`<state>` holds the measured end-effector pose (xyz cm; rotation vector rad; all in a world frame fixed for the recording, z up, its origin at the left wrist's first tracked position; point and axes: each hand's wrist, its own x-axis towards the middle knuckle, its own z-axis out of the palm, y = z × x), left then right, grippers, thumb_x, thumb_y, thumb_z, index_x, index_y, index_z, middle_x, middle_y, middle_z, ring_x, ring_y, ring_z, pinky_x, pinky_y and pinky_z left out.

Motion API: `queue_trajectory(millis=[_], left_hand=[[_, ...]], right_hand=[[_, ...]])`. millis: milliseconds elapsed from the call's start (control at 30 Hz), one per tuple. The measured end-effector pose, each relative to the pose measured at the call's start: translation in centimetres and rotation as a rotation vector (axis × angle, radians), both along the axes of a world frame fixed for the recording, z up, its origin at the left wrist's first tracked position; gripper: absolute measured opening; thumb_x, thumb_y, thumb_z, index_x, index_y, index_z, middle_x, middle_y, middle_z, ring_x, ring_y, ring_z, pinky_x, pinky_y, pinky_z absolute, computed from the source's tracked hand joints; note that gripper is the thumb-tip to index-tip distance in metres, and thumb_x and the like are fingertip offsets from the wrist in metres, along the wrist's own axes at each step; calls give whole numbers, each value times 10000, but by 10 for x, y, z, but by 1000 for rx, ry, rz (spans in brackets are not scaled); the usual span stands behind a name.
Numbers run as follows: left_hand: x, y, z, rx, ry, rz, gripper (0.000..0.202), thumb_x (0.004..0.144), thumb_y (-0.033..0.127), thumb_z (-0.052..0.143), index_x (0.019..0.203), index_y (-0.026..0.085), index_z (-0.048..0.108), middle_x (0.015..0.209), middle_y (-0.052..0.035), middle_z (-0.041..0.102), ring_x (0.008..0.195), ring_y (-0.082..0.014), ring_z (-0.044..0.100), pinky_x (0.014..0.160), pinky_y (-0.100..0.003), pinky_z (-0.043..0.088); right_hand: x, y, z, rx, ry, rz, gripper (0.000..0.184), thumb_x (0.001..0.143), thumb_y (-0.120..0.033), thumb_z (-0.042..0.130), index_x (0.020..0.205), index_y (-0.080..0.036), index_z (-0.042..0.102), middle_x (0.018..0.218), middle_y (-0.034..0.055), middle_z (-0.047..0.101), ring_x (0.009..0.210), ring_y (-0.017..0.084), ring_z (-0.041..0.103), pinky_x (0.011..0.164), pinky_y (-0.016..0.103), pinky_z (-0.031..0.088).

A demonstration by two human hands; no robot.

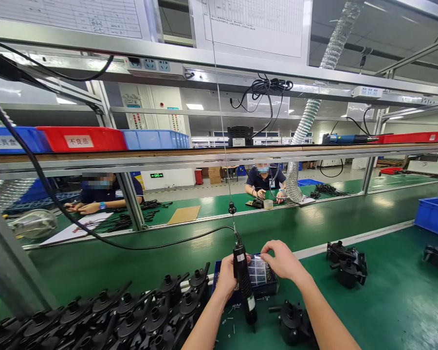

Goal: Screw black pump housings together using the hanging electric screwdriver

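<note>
Electric screwdriver point(244, 282) hung in front of blue screw tray point(272, 288) on tabletop point(394, 296). Left hand point(228, 276) behind screwdriver; cannot tell if grasping. Right hand point(282, 258): fingers curled near tray's right side, contents indiscernible.

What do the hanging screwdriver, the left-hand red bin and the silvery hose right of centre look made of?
Screwdriver: probably black plastic, given its satin sheen and ribbed body.
Red bin: likely moulded plastic, from its smooth, evenly coloured walls.
Silvery hose: shiny and crinkled, perhaps metal foil or coated film.
</note>
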<state>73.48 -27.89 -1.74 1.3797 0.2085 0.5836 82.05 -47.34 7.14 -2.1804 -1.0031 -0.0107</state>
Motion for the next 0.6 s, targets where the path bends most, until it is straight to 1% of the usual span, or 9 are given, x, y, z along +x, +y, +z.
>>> queue_trajectory(millis=[67, 100, 133, 233, 300, 367, 500, 533, 600], left_hand=[[0, 0, 0, 25, 11, -14, 357, 691, 452, 941, 804, 126, 848, 685, -25, 707, 623, -160, 567, 664, -289, 446], [0, 1, 0, 41, 15, -24, 361, 697, 456, 940, 814, 127, 849, 687, -25, 708, 631, -163, 575, 667, -288, 450], [-1, 1, 1, 54, 17, -32, 364, 698, 458, 942, 819, 128, 849, 692, -28, 712, 643, -169, 587, 671, -287, 454], [-2, 0, 3, 86, 18, -59, 370, 705, 463, 942, 815, 124, 845, 713, -47, 732, 690, -200, 639, 682, -291, 470], [-3, 0, 5, 101, 21, -77, 386, 723, 479, 931, 830, 119, 845, 739, -65, 750, 725, -223, 672, 695, -300, 488], [-4, -1, 6, 108, 24, -92, 420, 729, 492, 929, 901, 117, 853, 787, -80, 771, 761, -238, 695, 719, -312, 512], [-7, 1, 4, 125, 8, -107, 620, 672, 468, 981, 1185, 155, 827, 970, -89, 810, 827, -237, 715, 779, -329, 551], [-7, 2, 3, 136, 1, -106, 646, 662, 457, 991, 1210, 161, 820, 997, -91, 811, 837, -236, 714, 791, -331, 553], [-6, 3, 1, 165, -4, -85, 595, 665, 451, 993, 1154, 149, 838, 970, -93, 810, 824, -234, 704, 788, -327, 544]], right_hand=[[2, 1, -1, 52, 0, -21, 91, 1061, -223, 699, 992, -174, 735, 1084, 55, 754, 1147, 270, 688, 1066, 486, 526], [2, 2, -1, 75, 5, -27, 70, 1064, -225, 685, 1049, -176, 733, 1115, 61, 753, 1167, 276, 683, 1070, 489, 521], [1, 3, -2, 92, 15, -24, 92, 1055, -224, 688, 1127, -184, 730, 1143, 64, 755, 1184, 281, 680, 1071, 487, 519], [-5, 9, -5, 112, 64, 21, 397, 972, -195, 748, 1360, -221, 666, 1117, 42, 791, 1191, 284, 688, 1071, 464, 514], [-8, 13, -8, 122, 84, 33, 512, 941, -156, 743, 1434, -222, 618, 1043, 20, 813, 1156, 276, 705, 1079, 451, 505], [-9, 16, -11, 132, 80, 30, 511, 935, -127, 717, 1429, -210, 613, 997, 13, 811, 1132, 275, 710, 1078, 452, 500], [-4, 15, -13, 157, 27, -29, 468, 923, -68, 669, 1374, -189, 636, 988, 29, 765, 1192, 312, 675, 1107, 517, 463], [-2, 14, -13, 168, 20, -42, 467, 916, -60, 663, 1366, -186, 637, 988, 33, 759, 1208, 320, 668, 1117, 532, 454], [0, 13, -13, 195, 33, -38, 469, 897, -67, 670, 1349, -185, 632, 967, 25, 768, 1176, 311, 692, 1113, 522, 469]])
